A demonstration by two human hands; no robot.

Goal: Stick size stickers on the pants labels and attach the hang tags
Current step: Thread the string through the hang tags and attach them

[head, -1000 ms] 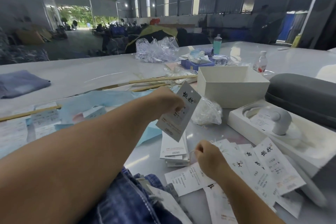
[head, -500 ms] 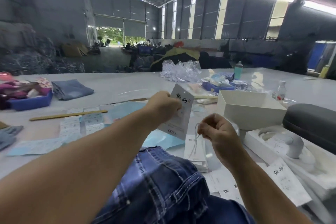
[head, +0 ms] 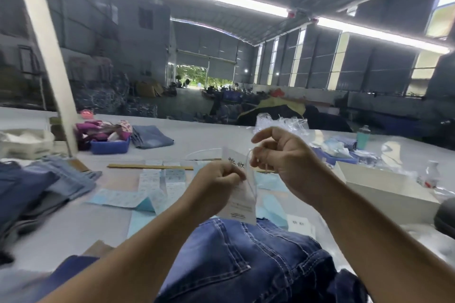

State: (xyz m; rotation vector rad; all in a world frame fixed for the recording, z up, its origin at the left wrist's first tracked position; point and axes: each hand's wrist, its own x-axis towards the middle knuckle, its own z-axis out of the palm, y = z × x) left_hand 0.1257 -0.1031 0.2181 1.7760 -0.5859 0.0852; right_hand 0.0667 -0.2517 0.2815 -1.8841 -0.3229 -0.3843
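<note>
While gripped, hang tag (head: 240,192) seemingly upright.

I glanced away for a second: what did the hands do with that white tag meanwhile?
The right hand rose from the papers on the table up to the hang tag, pinching its white string. The left hand kept gripping the tag above the jeans.

Two bare forearms enter from the bottom edge, one from the lower left and one from the lower right. No sleeve, watch, bracelet or glove shows on either arm. The left hand (head: 216,181) and the right hand (head: 283,157) are both bare, with no rings visible on the fingers that show. Nails look short and unpainted.
</note>
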